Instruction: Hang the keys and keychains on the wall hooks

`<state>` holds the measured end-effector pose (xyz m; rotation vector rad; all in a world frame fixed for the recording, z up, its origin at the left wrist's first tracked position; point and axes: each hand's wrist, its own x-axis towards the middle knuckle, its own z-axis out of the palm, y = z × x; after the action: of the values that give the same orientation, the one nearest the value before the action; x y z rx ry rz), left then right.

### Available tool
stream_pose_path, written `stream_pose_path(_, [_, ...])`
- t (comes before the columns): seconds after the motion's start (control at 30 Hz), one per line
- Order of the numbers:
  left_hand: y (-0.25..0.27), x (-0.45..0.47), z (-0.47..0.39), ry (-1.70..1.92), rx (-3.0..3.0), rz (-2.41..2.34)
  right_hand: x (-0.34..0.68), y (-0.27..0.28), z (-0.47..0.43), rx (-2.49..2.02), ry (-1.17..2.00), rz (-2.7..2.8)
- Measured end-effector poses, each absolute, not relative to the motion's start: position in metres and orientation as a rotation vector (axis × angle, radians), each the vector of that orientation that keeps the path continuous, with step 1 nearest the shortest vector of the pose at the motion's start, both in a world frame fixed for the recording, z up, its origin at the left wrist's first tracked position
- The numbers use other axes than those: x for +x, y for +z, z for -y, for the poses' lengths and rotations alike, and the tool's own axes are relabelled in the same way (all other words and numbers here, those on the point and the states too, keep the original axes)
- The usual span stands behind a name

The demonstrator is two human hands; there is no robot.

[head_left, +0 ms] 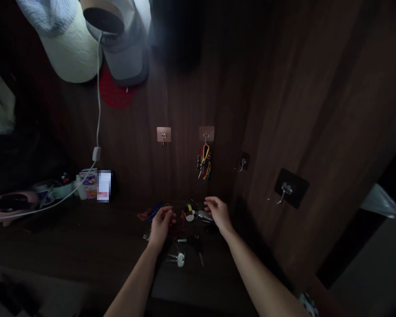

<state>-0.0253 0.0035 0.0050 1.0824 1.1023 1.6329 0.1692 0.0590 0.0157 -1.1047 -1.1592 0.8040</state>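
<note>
Both hands are held over a spread of keys on a dark wooden surface. My left hand [161,225] has loosely curled fingers, with nothing visible in them. Beside it lie blue and red items [151,212] among the keys. My right hand [218,214] is open, its thumb and fingers apart, near a silvery key item [203,215]. Between the hands sits a round white tag [189,215] with a yellow piece. Closer to me are a bunch of silver keys [180,259] and a dark-headed key [198,245]. Dim light blurs the smaller pieces.
Keys with a colourful braided cord [205,160] hang from a wall hook [206,133]. Other hooks are a bare one [164,134] and a black-backed one [291,188]. Caps [123,61] and a lamp cable [99,92] hang upper left; a lit screen [104,186] stands below.
</note>
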Motion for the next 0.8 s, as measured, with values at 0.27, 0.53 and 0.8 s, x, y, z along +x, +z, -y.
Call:
stream_pose_path(0.27, [-0.002,-0.037,-0.009,1.855,1.102,-1.316,0.17,-0.007,-0.042,-1.117,0.561,1.337])
stream_pose_path(0.53, [0.006,-0.036,0.004,1.52,1.795,-1.826,0.172,-0.005,-0.035,-1.191,0.334,1.513])
stream_pose_path(0.8, [0.001,-0.04,0.009,0.877,2.286,-2.016,0.165,-0.004,-0.032,-1.156,0.275,1.635])
